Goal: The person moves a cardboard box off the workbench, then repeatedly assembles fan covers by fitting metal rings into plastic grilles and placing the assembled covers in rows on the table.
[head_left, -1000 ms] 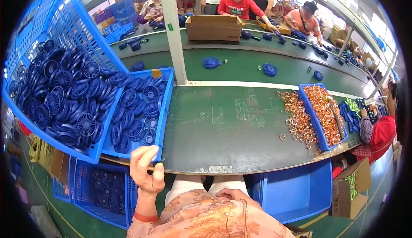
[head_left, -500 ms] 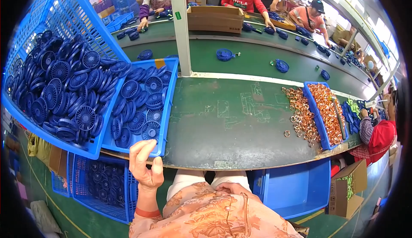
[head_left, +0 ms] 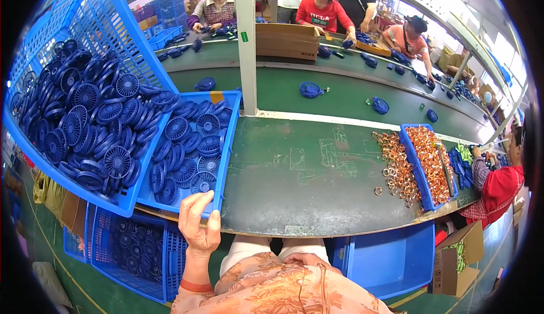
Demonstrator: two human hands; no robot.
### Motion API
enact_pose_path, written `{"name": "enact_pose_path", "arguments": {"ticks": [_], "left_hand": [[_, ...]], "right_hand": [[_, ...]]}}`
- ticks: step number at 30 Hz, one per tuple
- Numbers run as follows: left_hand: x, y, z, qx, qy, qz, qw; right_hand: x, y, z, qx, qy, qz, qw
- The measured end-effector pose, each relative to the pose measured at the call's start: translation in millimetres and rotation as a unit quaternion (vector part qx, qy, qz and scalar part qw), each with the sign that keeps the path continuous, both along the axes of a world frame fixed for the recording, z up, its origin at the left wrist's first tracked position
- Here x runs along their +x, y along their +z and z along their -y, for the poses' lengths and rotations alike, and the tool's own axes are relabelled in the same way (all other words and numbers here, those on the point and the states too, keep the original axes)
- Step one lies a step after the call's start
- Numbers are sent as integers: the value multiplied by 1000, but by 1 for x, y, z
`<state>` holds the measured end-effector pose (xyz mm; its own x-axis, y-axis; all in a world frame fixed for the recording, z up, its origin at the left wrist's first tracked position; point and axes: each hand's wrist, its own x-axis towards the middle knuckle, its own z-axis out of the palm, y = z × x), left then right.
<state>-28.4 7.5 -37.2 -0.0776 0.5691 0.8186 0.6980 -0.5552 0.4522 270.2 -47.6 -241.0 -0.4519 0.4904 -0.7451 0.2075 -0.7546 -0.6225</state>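
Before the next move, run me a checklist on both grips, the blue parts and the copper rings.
1. Left grip free: ok, nothing visible between thumb and fingers.
2. Left grip clear of the small blue tray: cannot tell, fingertips overlap its near corner.
3. Right grip over the worktop: not ok, it is at the lap.
4. Round blue parts in that tray: ok.
5. Copper-coloured rings all inside their tray: not ok, many lie outside.

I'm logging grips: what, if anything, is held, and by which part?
The left hand overlaps the near right corner of the blue tray of fan grilles; whether it grips there cannot be told. Nothing held shows in the partly hidden right hand.
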Motion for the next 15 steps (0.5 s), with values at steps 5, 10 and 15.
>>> {"name": "enact_pose_path", "arguments": {"ticks": [5,10,15], "left_hand": [[-2,-1,-1,-2,-1,2,1000],[-4,-1,1,-1,6,1,1000],[-6,-1,-1,-2,8,6,1000]], "right_hand": [[7,4,3,179,74,-13,981],[6,15,1,159,103,15,982],[5,4,0,185,120,16,975]]}}
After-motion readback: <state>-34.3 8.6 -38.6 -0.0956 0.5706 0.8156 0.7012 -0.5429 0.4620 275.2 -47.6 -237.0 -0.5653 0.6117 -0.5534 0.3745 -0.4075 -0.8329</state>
